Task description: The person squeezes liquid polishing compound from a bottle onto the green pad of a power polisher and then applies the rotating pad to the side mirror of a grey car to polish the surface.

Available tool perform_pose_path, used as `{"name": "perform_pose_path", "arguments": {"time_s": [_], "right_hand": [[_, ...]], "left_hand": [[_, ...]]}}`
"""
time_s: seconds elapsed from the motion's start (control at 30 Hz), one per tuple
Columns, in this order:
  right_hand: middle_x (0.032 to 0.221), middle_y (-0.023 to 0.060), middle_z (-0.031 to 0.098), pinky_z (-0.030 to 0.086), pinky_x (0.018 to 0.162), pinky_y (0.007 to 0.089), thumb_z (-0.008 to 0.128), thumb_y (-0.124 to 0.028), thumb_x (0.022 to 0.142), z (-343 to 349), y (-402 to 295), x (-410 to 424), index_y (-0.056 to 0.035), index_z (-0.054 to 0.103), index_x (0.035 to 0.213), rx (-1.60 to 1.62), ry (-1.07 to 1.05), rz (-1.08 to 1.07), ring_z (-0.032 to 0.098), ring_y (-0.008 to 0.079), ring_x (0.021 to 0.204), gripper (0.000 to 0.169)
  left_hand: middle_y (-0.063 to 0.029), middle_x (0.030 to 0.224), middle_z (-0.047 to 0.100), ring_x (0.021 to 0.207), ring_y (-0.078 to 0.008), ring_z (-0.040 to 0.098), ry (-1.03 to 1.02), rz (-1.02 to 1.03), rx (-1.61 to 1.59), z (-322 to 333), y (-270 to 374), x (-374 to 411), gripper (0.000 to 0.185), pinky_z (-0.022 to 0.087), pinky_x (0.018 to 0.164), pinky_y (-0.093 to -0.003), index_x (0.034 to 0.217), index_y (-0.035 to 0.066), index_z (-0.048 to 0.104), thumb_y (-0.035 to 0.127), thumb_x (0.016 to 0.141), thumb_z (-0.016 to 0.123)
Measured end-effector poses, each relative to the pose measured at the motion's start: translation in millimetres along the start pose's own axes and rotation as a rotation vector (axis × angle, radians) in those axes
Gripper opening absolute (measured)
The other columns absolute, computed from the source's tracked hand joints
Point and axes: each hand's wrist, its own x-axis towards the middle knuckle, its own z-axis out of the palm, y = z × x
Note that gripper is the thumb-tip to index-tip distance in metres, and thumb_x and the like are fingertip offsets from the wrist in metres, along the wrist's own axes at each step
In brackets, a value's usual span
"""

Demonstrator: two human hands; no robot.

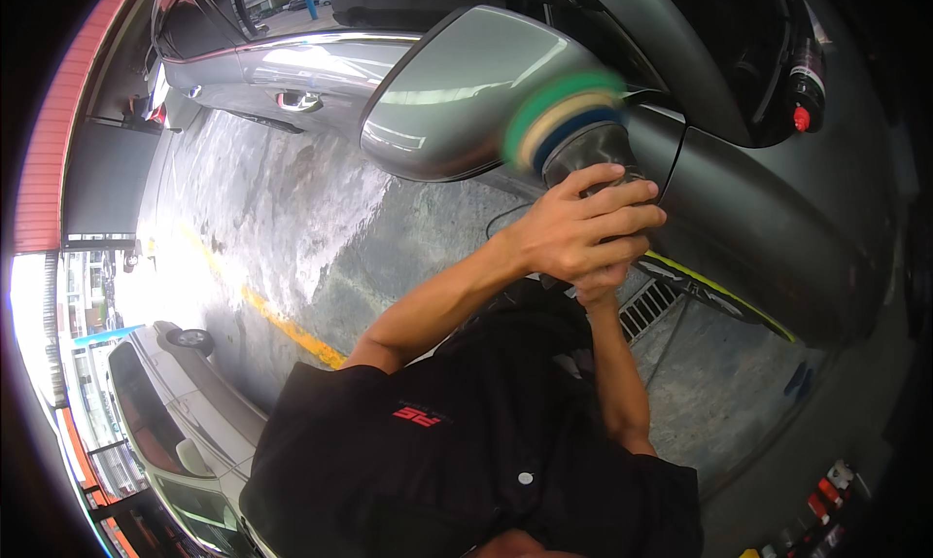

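Observation:
A polisher (594, 150) with a dark body has a green, tan and blue foam pad (557, 113), blurred as if spinning. The pad is at the inner end of a grey car's side mirror housing (466, 91), seemingly touching it. My left hand (601, 222) wraps over the polisher's body just behind the pad, fingers pointing right. Below it, my right hand (601, 282) grips the polisher's rear part, largely hidden by my left hand. A black bottle with a red cap (807, 84) lies by the windscreen's base.
The grey car's door (328, 66) runs off to the upper left, its front fender (743, 215) to the right. A thin cable (499, 219) shows beneath the mirror. A metal floor drain grate (649, 310) lies near the wheel (700, 292). A pale van (182, 412) stands at lower left.

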Motion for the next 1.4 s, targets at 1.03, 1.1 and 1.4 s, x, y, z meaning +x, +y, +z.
{"name": "perform_pose_path", "arguments": {"time_s": [1.03,1.1,1.4], "right_hand": [[0.135,0.014,0.062,0.054,0.099,0.0339,0.08,-0.014,0.075,90.0,67.5,-30.9,-0.0042,0.041,0.149,0.493,0.105,0.041,0.064,0.0252,0.122,0.084],[0.135,0.0134,0.061,0.054,0.098,0.0327,0.078,-0.013,0.078,89.7,69.7,-33.2,-0.0033,0.042,0.147,0.528,0.095,0.062,0.063,0.0238,0.122,0.079],[0.131,0.0103,0.06,0.054,0.096,0.0277,0.069,-0.012,0.092,88.4,70.4,-50.2,0.0007,0.047,0.138,0.696,0.097,0.149,0.061,0.0175,0.122,0.053]], "left_hand": [[-0.0063,0.115,0.074,0.118,-0.0284,0.067,-0.295,0.068,0.119,-24.1,11.5,-33.7,0.021,0.04,0.108,-0.0449,0.091,0.014,0.076,0.023,0.073,0.073],[-0.0062,0.115,0.074,0.119,-0.0281,0.067,-0.289,0.064,0.128,-22.9,13.5,-41.0,0.021,0.04,0.108,-0.0449,0.092,0.014,0.076,0.023,0.073,0.073],[-0.0079,0.115,0.075,0.118,-0.0293,0.068,-0.299,0.015,0.121,-15.3,22.2,-52.0,0.021,0.041,0.109,-0.0451,0.09,0.013,0.077,0.025,0.074,0.073]]}}
